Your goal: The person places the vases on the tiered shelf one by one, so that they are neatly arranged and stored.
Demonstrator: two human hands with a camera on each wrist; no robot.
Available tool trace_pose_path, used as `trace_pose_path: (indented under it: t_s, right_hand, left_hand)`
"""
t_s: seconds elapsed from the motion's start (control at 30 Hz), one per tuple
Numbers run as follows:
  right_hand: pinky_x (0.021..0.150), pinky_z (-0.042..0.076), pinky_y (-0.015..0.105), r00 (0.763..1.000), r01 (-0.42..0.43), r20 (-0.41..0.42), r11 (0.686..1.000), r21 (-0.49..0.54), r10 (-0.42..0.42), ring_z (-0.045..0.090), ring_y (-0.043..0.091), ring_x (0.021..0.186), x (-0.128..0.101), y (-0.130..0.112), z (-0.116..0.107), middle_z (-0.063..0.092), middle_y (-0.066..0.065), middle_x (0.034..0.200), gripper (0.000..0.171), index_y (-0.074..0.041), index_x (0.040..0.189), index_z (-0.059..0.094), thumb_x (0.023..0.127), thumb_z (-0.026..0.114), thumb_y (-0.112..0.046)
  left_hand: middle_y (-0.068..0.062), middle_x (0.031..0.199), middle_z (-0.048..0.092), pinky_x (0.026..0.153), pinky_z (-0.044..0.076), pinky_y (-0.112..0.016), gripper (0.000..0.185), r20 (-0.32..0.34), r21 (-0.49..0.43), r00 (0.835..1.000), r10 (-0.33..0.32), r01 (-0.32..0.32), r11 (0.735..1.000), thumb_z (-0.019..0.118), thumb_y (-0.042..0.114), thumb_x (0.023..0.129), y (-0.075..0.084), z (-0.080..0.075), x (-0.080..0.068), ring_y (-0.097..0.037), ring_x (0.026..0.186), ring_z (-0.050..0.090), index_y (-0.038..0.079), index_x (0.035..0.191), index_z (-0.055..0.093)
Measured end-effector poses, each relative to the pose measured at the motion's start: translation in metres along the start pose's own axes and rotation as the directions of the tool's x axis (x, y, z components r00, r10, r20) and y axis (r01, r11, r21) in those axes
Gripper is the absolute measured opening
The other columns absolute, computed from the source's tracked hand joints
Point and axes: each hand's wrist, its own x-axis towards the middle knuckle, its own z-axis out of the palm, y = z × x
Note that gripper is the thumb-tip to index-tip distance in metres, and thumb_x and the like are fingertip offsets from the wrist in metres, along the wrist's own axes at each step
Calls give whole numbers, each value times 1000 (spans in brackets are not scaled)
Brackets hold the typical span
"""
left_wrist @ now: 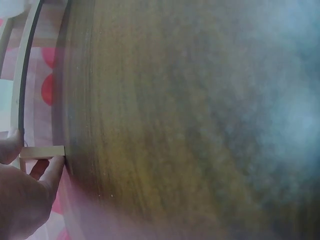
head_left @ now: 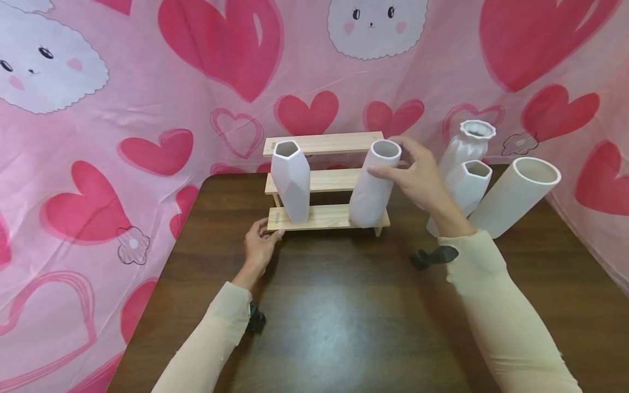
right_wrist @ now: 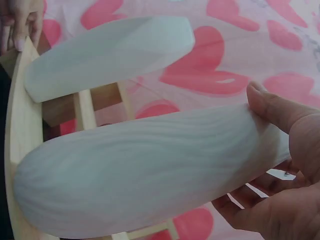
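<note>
My right hand (head_left: 417, 174) grips a white cylindrical vase (head_left: 372, 188) near its rim, thumb in front and fingers behind. Wavy ridges run along this vase in the right wrist view, and its base is at the right end of the lowest shelf of a three-tier wooden stand (head_left: 329, 217). On the left part of that shelf a faceted white vase (head_left: 291, 183) stands upright. My left hand (head_left: 259, 248) holds the lowest shelf's left end, thumb on the front edge; the left wrist view shows its fingers (left_wrist: 52, 175) against the short wooden leg (left_wrist: 44, 152).
At the right of the brown table (head_left: 319, 305) stand more white vases: one with a ruffled rim (head_left: 467, 147), a faceted one (head_left: 469, 185) and a wide cylinder (head_left: 516, 196). A pink heart-patterned cloth (head_left: 162, 109) hangs behind and at the sides.
</note>
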Motion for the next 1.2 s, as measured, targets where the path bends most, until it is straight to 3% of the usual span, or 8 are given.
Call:
trace_pose_path:
  t_s: [0.3, 0.57, 0.8, 1.07, 1.2]
  right_hand:
    - [84, 45, 33, 1000, 23, -11, 1000, 18, -23, 56, 16, 92, 15, 16, 14, 56, 5, 105, 53, -7, 114, 55, 67, 77, -17]
    - [84, 44, 31, 1000, 5, 23, 1000, -1, -5, 55, 12, 93, 30, 38, 20, 57, -1, 104, 55, -18, 114, 55, 65, 78, -27]
    - [83, 45, 33, 999, -1, 39, 1000, 10, 1, 55, 14, 90, 32, 38, 24, 57, 3, 103, 53, -18, 111, 55, 65, 78, -27]
    - [80, 47, 35, 997, -7, 75, 1000, -28, 9, 55, 16, 91, 30, 35, 27, 54, -2, 103, 53, -22, 113, 52, 67, 77, -29]
    - [78, 47, 39, 994, -8, 105, 1000, -15, 10, 55, 21, 93, 28, 29, 27, 53, 2, 105, 53, -19, 116, 49, 70, 75, -23]
  left_hand:
    - [-10, 100, 62, 71, 51, -32, 49, -11, -2, 1000, 10, -10, 1000, 71, 11, 73, -1, 2, 0, -19, 79, 60, 9, 117, 50]
    - [-9, 99, 62, 68, 51, -27, 49, -10, 6, 1000, 7, -7, 1000, 71, 11, 73, -1, 2, 0, -18, 79, 60, 9, 117, 50]
    - [-10, 100, 62, 68, 51, -28, 49, -16, 16, 1000, 13, -13, 1000, 71, 12, 73, -2, 1, 1, -19, 80, 60, 9, 117, 50]
    - [-9, 99, 62, 67, 50, -24, 49, -11, 15, 1000, 8, -7, 1000, 72, 12, 73, -3, 1, 2, -21, 84, 59, 9, 117, 50]
    - [-9, 99, 62, 68, 50, -25, 49, -8, 22, 1000, 7, -7, 1000, 71, 12, 73, -3, 0, 3, -21, 84, 59, 9, 117, 50]
